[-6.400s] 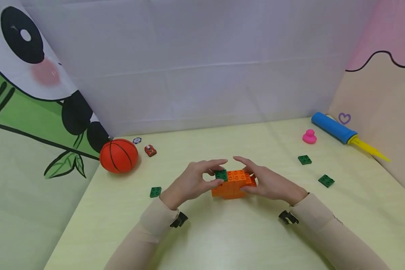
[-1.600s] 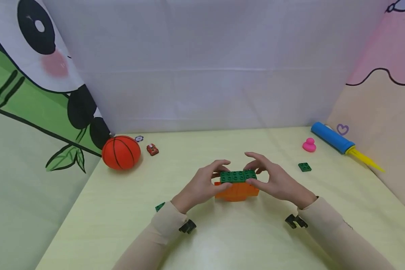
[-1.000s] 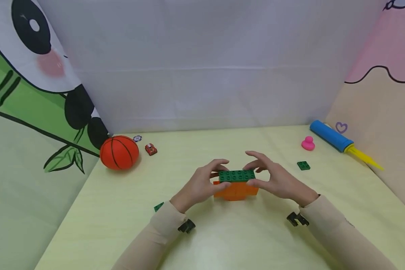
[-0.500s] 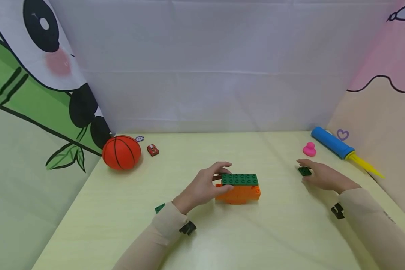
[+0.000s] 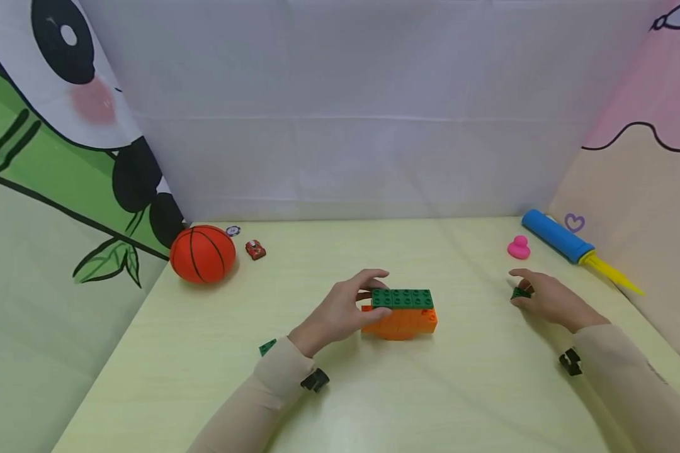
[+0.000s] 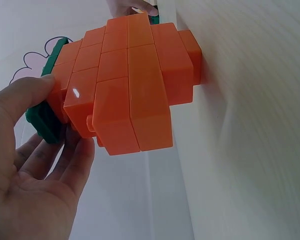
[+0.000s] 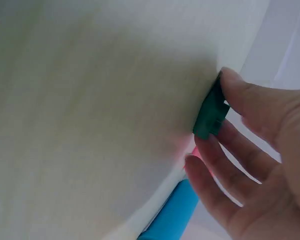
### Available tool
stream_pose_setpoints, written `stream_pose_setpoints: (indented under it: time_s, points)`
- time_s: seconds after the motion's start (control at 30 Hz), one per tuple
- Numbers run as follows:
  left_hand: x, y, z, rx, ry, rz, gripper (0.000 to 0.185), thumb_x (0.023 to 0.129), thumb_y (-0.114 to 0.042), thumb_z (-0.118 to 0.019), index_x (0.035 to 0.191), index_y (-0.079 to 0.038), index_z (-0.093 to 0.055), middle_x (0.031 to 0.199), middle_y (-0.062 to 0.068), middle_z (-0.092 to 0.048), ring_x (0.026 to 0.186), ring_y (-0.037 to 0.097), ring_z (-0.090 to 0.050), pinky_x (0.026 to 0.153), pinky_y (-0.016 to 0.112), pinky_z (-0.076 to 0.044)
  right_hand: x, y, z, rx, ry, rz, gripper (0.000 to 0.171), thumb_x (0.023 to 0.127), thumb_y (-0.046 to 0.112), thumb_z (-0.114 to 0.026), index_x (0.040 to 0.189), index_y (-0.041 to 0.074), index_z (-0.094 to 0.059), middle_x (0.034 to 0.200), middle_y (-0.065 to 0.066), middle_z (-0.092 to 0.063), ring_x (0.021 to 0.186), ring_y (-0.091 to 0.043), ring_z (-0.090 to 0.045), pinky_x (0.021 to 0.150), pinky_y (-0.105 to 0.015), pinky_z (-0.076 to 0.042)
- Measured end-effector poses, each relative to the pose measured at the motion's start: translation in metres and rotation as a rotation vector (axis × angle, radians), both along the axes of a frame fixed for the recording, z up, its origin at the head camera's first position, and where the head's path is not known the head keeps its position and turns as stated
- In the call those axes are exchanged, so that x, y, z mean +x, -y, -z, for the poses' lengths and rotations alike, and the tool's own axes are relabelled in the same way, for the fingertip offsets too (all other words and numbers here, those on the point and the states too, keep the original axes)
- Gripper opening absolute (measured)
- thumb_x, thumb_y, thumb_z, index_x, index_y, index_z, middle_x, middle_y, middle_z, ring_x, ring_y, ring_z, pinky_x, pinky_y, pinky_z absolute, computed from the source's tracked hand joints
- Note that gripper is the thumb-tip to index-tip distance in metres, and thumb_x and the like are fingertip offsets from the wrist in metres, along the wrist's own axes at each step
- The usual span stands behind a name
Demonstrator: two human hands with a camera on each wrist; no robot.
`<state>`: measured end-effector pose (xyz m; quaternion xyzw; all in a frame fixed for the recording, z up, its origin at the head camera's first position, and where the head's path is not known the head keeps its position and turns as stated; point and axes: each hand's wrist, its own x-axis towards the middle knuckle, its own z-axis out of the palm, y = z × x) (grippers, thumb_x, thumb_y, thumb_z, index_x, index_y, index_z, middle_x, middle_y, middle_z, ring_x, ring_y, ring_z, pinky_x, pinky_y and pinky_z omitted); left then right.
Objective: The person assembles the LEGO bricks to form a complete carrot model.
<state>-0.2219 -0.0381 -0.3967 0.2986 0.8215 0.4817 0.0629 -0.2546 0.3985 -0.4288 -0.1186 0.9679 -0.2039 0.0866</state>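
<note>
An orange block build [image 5: 399, 321] stands near the middle of the pale yellow tabletop [image 5: 374, 402], its top already capped by a row of green plates [image 5: 402, 298] that runs from end to end in the head view. Your left hand [image 5: 340, 311] steadies it at its left end, thumb and fingers curled against the green row and the orange side; the left wrist view shows those fingers [image 6: 65, 155] tucked against the green edge while the bulk of the orange blocks [image 6: 127, 85] stands free.

Well off to the right, your right hand [image 5: 546, 299] pinches a small green plate [image 5: 520, 292] between thumb and fingertips; the right wrist view shows the plate [image 7: 211, 116] tilted up on edge, one side at or just above the tabletop, so the pick looks begun but not finished.

By that reckoning the cap is largely laid, and this plate has yet to be carried to the build. One more green plate [image 5: 267, 346] lies on the tabletop beside your left sleeve, untouched.

Farther out sit an orange basketball [image 5: 202, 253], a tiny red toy car [image 5: 255, 250], a pink rubber duck [image 5: 519, 248] and a blue pump [image 5: 555, 235] with a yellow nozzle, all apart from the work.
</note>
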Motion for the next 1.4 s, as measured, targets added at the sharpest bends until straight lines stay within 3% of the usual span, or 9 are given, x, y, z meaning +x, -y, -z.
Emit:
stream_pose_setpoints:
  time_s: [0.13,0.23,0.37,0.47,0.6,0.83,1.07,1.23,1.4]
  points:
    - [-0.001,0.000,0.001,-0.009,-0.004,-0.004,0.061,0.090,-0.022,-0.076,0.144,-0.019,-0.047,0.122,-0.005,-0.064,0.118,0.015,-0.060,0.106,0.034,-0.046,0.006,0.017,-0.008,-0.050,-0.031,-0.001,0.068,0.094,0.025,-0.069,0.148,0.001,-0.036,0.120,-0.025,-0.061,0.110,-0.042,-0.057,0.097,-0.063,-0.045]
    - [-0.002,0.000,0.002,-0.013,-0.005,-0.004,0.061,0.090,-0.022,-0.076,0.144,-0.020,-0.047,0.123,-0.006,-0.064,0.118,0.014,-0.060,0.106,0.034,-0.046,0.015,0.049,-0.024,-0.166,-0.094,-0.037,0.064,0.095,0.022,-0.069,0.149,0.005,-0.038,0.121,-0.018,-0.061,0.113,-0.039,-0.058,0.097,-0.057,-0.049]
    - [-0.002,-0.001,0.002,-0.009,-0.007,-0.003,0.062,0.090,-0.022,-0.076,0.144,-0.020,-0.047,0.123,-0.006,-0.064,0.118,0.014,-0.060,0.106,0.033,-0.046,0.031,0.098,-0.044,-0.351,-0.206,-0.146,0.062,0.094,0.021,-0.071,0.148,0.014,-0.042,0.121,-0.006,-0.064,0.110,-0.025,-0.063,0.096,-0.037,-0.053]
    - [-0.002,-0.001,0.002,0.000,-0.006,-0.002,0.061,0.090,-0.022,-0.076,0.144,-0.020,-0.047,0.123,-0.005,-0.064,0.117,0.014,-0.060,0.106,0.033,-0.046,0.040,0.125,-0.052,-0.431,-0.240,-0.236,0.062,0.093,0.021,-0.072,0.148,0.020,-0.044,0.123,0.000,-0.066,0.105,-0.016,-0.064,0.092,-0.026,-0.052]
    - [-0.002,-0.003,0.002,0.006,0.006,0.001,0.061,0.090,-0.021,-0.076,0.143,-0.020,-0.047,0.122,-0.005,-0.064,0.117,0.013,-0.060,0.105,0.034,-0.046,0.044,0.143,-0.053,-0.464,-0.214,-0.303,0.063,0.092,0.018,-0.073,0.148,0.023,-0.043,0.124,0.003,-0.067,0.105,-0.012,-0.064,0.092,-0.030,-0.054]
    - [-0.002,-0.003,0.001,0.004,0.006,0.002,0.061,0.090,-0.022,-0.076,0.144,-0.019,-0.046,0.121,-0.005,-0.064,0.116,0.013,-0.060,0.105,0.035,-0.047,0.041,0.151,-0.050,-0.514,-0.142,-0.307,0.064,0.091,0.020,-0.074,0.147,0.024,-0.043,0.123,-0.001,-0.067,0.103,-0.014,-0.069,0.093,-0.039,-0.055]
    - [-0.001,-0.002,0.000,-0.012,0.006,-0.008,0.061,0.090,-0.020,-0.076,0.144,-0.020,-0.046,0.122,-0.004,-0.064,0.117,0.014,-0.060,0.105,0.037,-0.047,0.040,0.154,-0.047,-0.613,-0.083,-0.288,0.065,0.090,0.016,-0.075,0.146,0.022,-0.041,0.117,-0.004,-0.068,0.099,-0.014,-0.069,0.095,-0.030,-0.053]
    - [0.007,0.013,-0.003,-0.140,0.019,-0.028,0.068,0.091,-0.029,-0.075,0.149,-0.021,-0.041,0.130,0.000,-0.061,0.121,0.018,-0.058,0.107,0.040,-0.046,0.043,0.157,-0.045,-0.602,-0.052,-0.282,0.068,0.091,0.022,-0.075,0.148,0.023,-0.038,0.118,-0.003,-0.065,0.098,-0.014,-0.069,0.097,-0.028,-0.051]
    - [0.015,0.060,-0.005,-0.372,-0.008,-0.126,0.069,0.088,-0.031,-0.077,0.148,-0.018,-0.045,0.138,0.005,-0.057,0.126,0.023,-0.053,0.104,0.045,-0.046,0.044,0.156,-0.047,-0.561,-0.085,-0.265,0.069,0.091,0.025,-0.074,0.150,0.024,-0.037,0.121,0.000,-0.064,0.099,-0.011,-0.067,0.100,-0.036,-0.051]
